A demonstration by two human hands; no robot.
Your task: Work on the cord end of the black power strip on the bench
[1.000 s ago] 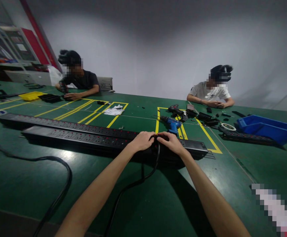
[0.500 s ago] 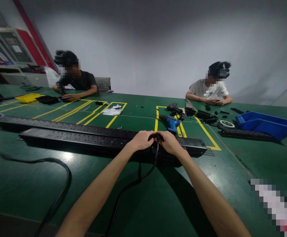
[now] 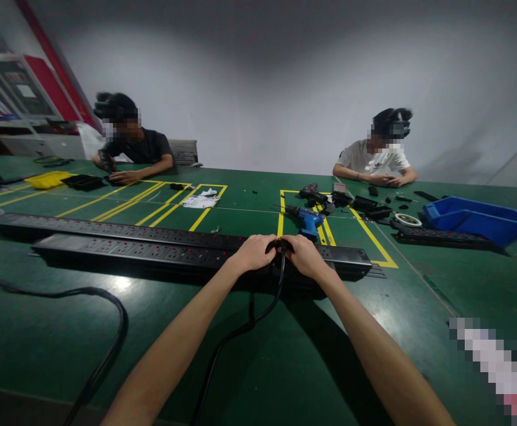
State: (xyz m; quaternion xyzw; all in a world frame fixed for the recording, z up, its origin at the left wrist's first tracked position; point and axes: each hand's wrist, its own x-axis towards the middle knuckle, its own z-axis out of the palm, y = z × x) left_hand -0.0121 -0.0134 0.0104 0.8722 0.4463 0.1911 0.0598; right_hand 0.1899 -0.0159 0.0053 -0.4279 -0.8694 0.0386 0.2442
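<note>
Two long black power strips (image 3: 151, 251) with rows of outlets and small red marks lie side by side across the table. Over the nearer strip's right part, my left hand (image 3: 258, 251) and my right hand (image 3: 301, 253) meet with closed fingers. Between them they grip the end of a black power cord (image 3: 281, 278), whose cable hangs down toward me over the table. The fingertips cover most of that end, so its exact shape is hidden. Just beyond my right hand lies a blue cordless drill (image 3: 307, 220).
A second black cable (image 3: 122, 319) curves across the left front. At the right stand a blue bin (image 3: 475, 219) and a roll of tape (image 3: 408, 220) among black parts. Left are a yellow tray (image 3: 45, 180) and white cloth (image 3: 200, 200). Two people sit opposite.
My hands keep nearly the same place and grip on the cord. The whole view has shifted very slightly; nothing else has visibly moved.
</note>
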